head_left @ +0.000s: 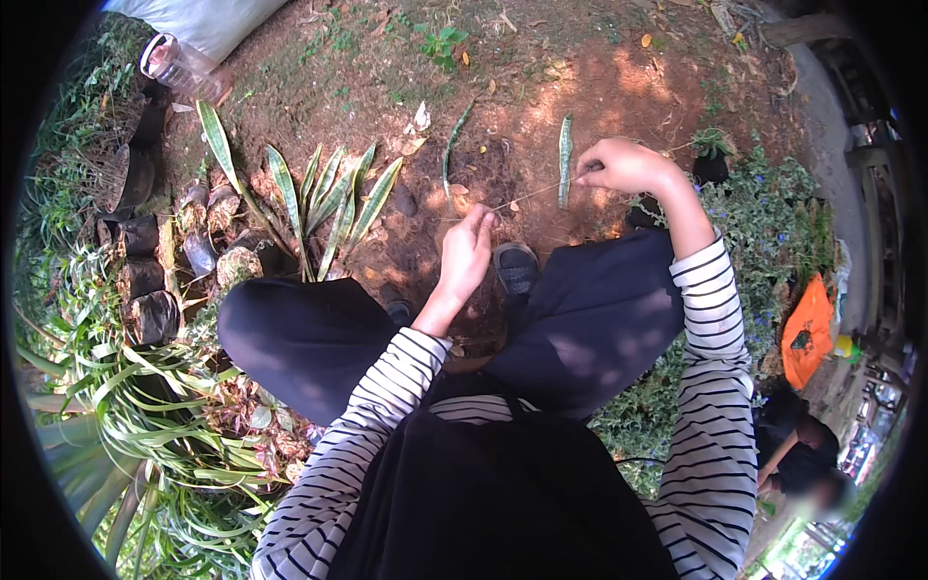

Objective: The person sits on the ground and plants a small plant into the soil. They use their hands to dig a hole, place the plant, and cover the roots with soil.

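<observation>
A thin tan string (535, 195) runs taut between my two hands, above the soil. My left hand (466, 255) pinches one end of it with closed fingertips. Farther right and a little higher, my right hand (626, 168) grips the other end between thumb and fingers. Past the string, a narrow snake plant leaf (453, 145) stands in the soil. A second snake plant leaf (565, 155) is close to my right fingertips, apart from them. Several yellow-edged snake plant leaves (333, 201) lie fanned out left of my left hand.
Black plant bags (145, 278) line the left side, near a clear bottle (179, 68) and a white sack (208, 21). Leafy plants (759, 227) border the right. An orange bag (808, 333) lies farther right, with another person (802, 445) at lower right.
</observation>
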Demonstrator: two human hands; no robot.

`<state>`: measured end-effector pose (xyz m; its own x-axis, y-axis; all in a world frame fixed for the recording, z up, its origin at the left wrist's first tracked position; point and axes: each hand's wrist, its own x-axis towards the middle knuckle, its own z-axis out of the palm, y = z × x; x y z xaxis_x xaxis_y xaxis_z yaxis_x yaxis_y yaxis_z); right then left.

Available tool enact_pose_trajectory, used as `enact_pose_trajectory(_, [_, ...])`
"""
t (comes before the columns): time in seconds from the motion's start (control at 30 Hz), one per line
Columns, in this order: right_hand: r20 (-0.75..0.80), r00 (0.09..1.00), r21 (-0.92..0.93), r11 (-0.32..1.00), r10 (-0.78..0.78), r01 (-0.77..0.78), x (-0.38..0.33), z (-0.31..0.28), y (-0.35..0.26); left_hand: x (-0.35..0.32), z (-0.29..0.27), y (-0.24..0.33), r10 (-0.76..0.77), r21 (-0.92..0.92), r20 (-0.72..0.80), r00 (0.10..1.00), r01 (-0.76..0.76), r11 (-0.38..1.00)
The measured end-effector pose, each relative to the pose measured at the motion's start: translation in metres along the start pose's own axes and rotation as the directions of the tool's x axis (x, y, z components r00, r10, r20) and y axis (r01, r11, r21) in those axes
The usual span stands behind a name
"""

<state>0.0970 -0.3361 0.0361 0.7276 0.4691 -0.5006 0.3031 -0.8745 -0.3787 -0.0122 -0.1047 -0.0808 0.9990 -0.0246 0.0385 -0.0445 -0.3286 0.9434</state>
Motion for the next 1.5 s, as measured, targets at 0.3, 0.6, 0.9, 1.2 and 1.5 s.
enact_pose_trajectory(0.3, [-0.036,0.999,0.307,0.952,0.027,-0.015,-0.008,-0.013,0.052,0.029,-0.074,-0.064,-0.416,-0.566,-0.290,0.862,0.196,0.801])
enact_pose_trajectory(0.6, [-0.343,0.907,-0.238,0.911,0.245,-0.336,0.001,-0.003,0.003,0.017,-0.063,-0.007,-0.014,0.178,-0.116,0.993,0.034,0.984])
enact_pose_trajectory(0.9, [-0.105,0.927,0.266,0.888,-0.360,0.375,0.032,0.060,-0.112,0.014,-0.055,0.010,0.190,0.163,0.166,0.968,-0.217,0.963])
enact_pose_trajectory(1.2, [-0.294,0.943,0.265,0.935,-0.156,0.237,0.018,0.056,-0.105,0.017,-0.067,-0.016,-0.011,-0.070,0.153,0.988,0.022,0.997])
enact_pose_trajectory(1.5, [-0.515,0.856,0.199,0.967,-0.035,0.160,-0.011,0.014,-0.111,0.003,0.024,-0.242,-0.805,0.213,-0.110,0.583,0.805,0.554])
